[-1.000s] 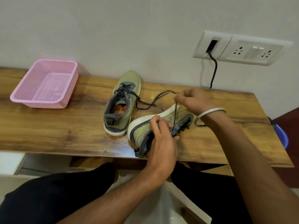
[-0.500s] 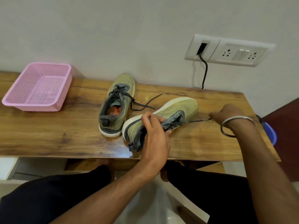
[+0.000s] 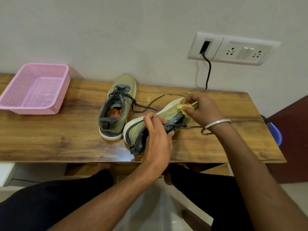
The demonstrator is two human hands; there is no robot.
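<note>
Wooden surface [image 3: 58,139] runs along a plain white wall [image 3: 116,39], person seated at its front edge, black trousers [image 3: 50,205] below. Pink basket [image 3: 31,110] sits at the far left of the surface. Far shoe [image 3: 123,104] stands upright mid-surface, toe to the wall, its laces trailing right. Near shoe [image 3: 136,130] lies tipped on its side just right of it and close to the front edge, sole toward the far shoe.

Left hand [image 3: 158,135] grips the near shoe at the collar, fingers [image 3: 151,119] curled over the upper, thumb underneath. Right hand [image 3: 201,109] is at the toe end, fingertips bunched together on the upper; cannot tell whether they pinch anything. Bangle [image 3: 218,122] on that wrist. Lace [image 3: 194,127] runs from the eyelets along the surface under the right wrist.

Socket plate [image 3: 233,49] on the wall at right, black cable [image 3: 208,72] dropping behind the surface. Blue bin [image 3: 276,134] and dark red panel [image 3: 291,130] past the right end. Pale tiled floor [image 3: 150,205].
</note>
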